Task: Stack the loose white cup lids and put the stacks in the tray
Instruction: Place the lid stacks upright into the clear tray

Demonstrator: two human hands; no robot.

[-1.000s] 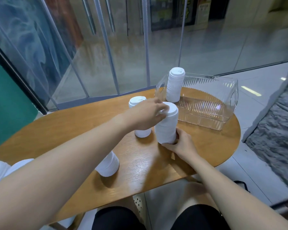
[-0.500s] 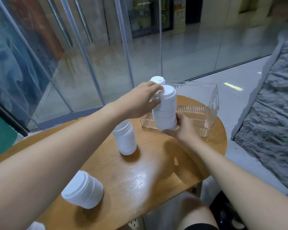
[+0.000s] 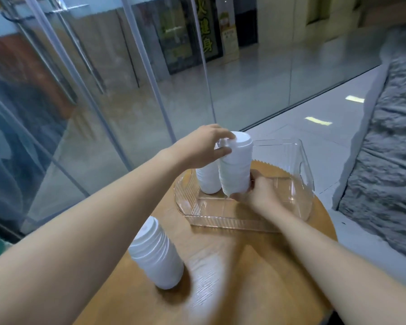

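Observation:
A tall stack of white cup lids (image 3: 236, 170) hangs over the clear plastic tray (image 3: 305, 177), held between both hands. My left hand (image 3: 204, 148) grips its top, thumb on the side and fingers over the uppermost lid. My right hand (image 3: 256, 193) cups its bottom from below and the right. A second lid stack (image 3: 208, 181) stands upright inside the tray at its left end, just behind the held one. A third lid stack (image 3: 156, 254) stands on the wooden table (image 3: 232, 277), near left.
The round table ends close to the right of the tray, with a tiled floor and a grey rug (image 3: 384, 160) beyond. Glass panels with metal posts (image 3: 145, 66) rise right behind the table.
Both hands lifted the lid stack off the table and carried it forward over the tray's near wall. The view swung forward and right, so the other stacks shifted left in frame.

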